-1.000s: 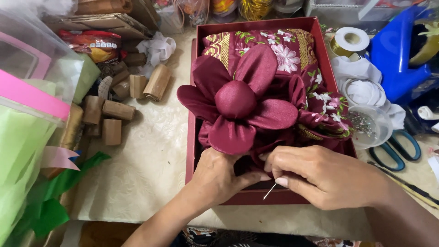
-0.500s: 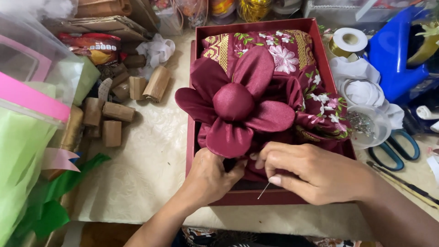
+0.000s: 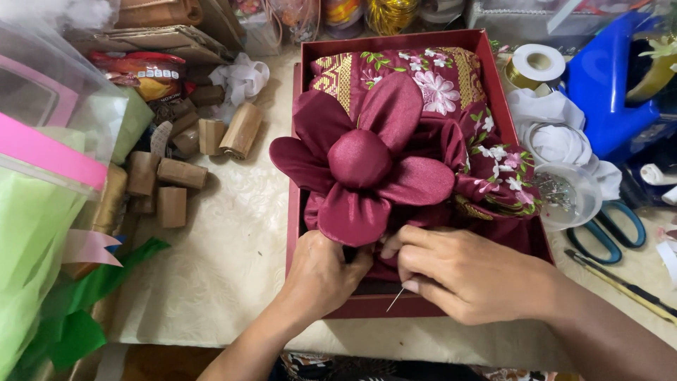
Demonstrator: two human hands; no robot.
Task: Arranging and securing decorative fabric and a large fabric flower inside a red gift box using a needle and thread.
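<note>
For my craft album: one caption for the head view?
Left hand steadies a maroon fabric flower in a red box; right hand holds a pin.

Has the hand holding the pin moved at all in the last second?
Yes, slightly. The right hand with its pin has crept left along the red box's near wall, closer to the left hand.

A red-and-yellow snack packet (image 3: pixel 144 76) lies far left, crumpled.
</note>
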